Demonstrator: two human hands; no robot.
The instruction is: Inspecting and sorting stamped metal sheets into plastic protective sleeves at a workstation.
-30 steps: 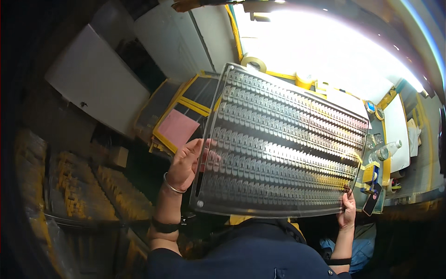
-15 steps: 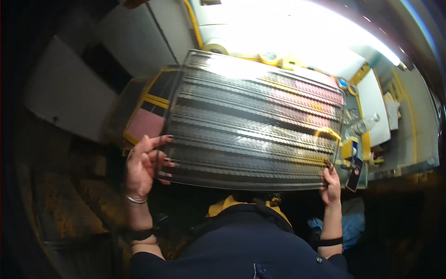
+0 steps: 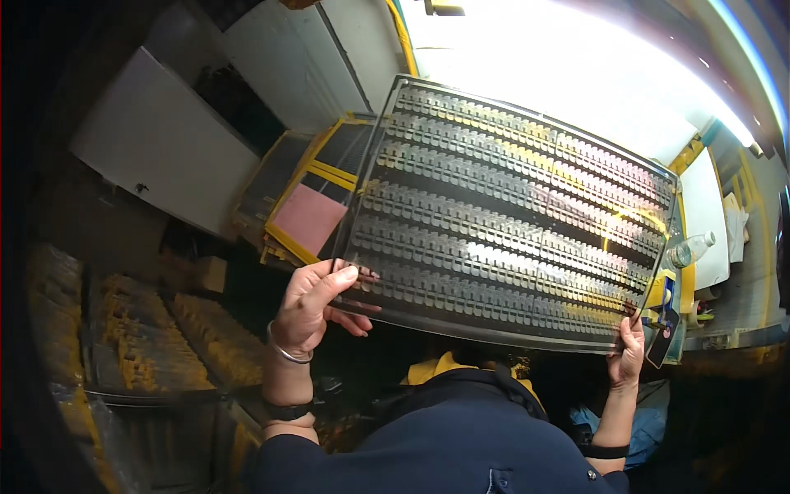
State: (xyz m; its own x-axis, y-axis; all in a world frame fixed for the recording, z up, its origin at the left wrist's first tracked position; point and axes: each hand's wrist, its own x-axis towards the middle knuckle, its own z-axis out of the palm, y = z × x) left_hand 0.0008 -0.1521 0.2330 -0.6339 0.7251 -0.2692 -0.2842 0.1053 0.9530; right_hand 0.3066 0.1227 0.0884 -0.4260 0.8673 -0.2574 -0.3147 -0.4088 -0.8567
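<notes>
While a white strip light (image 3: 728, 117) glares on the far right, the person holds a large clear panel (image 3: 461, 177) up in front of a dark blue shirt (image 3: 395, 440). It sits askew, its long near edge slanting from left to right, with a dark frame around it and six rows of small rounded tabs (image 3: 510, 255) running across. Yellow and pink patches glow over the right part; from where I stand I cannot tell whether they are reflections or things seen through the panel.

The left hand (image 3: 298, 313) has the near left corner: its thumb (image 3: 336, 281) lies on the face turned toward the person, while the fingers (image 3: 355, 323) spread behind, loosely curled and partly visible through it. At the near right corner, the right hand (image 3: 629, 356) pinches the edge with bent fingers, closed more tightly. A silver bangle (image 3: 286, 349) rings the left wrist.

Beyond the left edge lies a pink sheet (image 3: 310, 217) on a yellow-edged frame (image 3: 336, 174). Just past the right edge I see a clear bottle (image 3: 691, 249) and, nearer, a dark slab (image 3: 661, 350) like a phone. On the near left, yellow-edged stacks (image 3: 152, 346) stand in shadow; a blue bag (image 3: 650, 424) shows on the near right.
</notes>
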